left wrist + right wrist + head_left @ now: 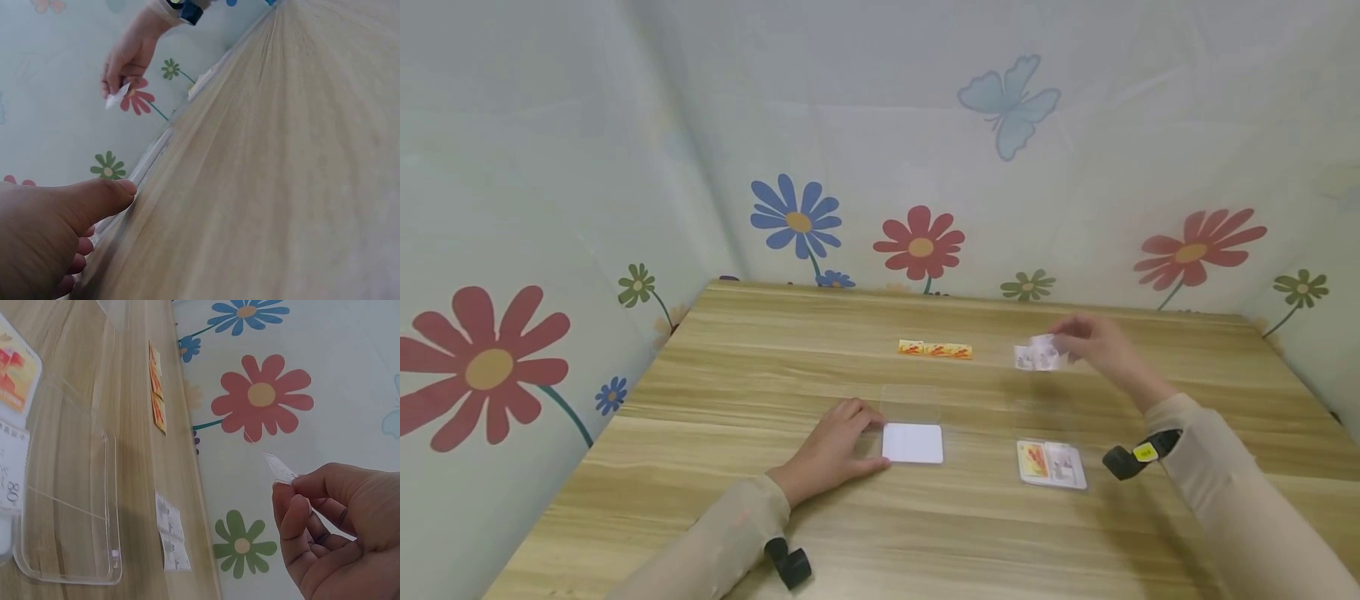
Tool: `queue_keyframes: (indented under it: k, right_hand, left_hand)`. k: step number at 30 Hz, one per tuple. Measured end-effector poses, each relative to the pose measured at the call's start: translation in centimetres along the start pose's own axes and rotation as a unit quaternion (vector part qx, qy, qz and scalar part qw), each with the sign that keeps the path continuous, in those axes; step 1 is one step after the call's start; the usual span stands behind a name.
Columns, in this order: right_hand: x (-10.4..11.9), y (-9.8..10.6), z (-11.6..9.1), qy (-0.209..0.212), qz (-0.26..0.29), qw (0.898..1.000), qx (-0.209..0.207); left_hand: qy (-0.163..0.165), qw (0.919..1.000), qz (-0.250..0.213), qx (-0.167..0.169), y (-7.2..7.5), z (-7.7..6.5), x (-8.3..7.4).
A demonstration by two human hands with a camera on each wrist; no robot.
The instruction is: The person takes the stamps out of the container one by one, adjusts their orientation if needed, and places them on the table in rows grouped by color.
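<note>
My right hand [1093, 346] pinches a small white postage stamp [281, 470] between thumb and fingertips, raised above the back of the table. Below it lie white-and-grey stamps [169, 519] in a short row. My left hand [838, 450] rests on the table, thumb and fingertips at the left edge of a flat white case [913, 443]. That case lies opened, its clear lid [910, 404] folded back behind it. A second case [1052, 483], to the right, bears an orange stamp [1034, 461] and a white stamp marked 80 [12, 475].
A strip of orange-and-yellow stamps [936, 350] lies behind the left case. The right case's clear lid [69, 487] lies flat behind it. A flowered curtain [865, 125] stands along the far edge of the wooden table [970, 542].
</note>
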State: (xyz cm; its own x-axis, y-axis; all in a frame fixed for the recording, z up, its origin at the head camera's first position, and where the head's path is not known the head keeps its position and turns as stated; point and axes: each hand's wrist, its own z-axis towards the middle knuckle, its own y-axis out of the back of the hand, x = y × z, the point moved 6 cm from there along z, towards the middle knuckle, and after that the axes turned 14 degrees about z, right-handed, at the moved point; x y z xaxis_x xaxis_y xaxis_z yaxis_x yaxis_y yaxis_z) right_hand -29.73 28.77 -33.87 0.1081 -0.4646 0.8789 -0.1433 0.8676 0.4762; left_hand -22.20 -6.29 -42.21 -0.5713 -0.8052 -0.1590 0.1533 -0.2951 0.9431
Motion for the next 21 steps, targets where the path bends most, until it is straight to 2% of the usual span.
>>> queue_keyframes:
  k: [8, 16, 21]
  right_hand:
    - [-0.7, 0.8, 0.4, -0.012, 0.004, 1.0, -0.005]
    - [-2.0, 1.6, 1.0, -0.021, -0.01, 1.0, -0.016]
    - [-2.7, 1.8, 1.7, -0.021, -0.005, 1.0, -0.014]
  left_hand:
    - [0.007, 0.9999, -0.003, 0.011, 0.1, 0.0, -0.1]
    - [0.0, 1.0, -0.004, 0.005, 0.3, 0.0, -0.3]
    - [0.01, 0.9998, -0.01, 0.014, 0.2, 0.0, -0.2]
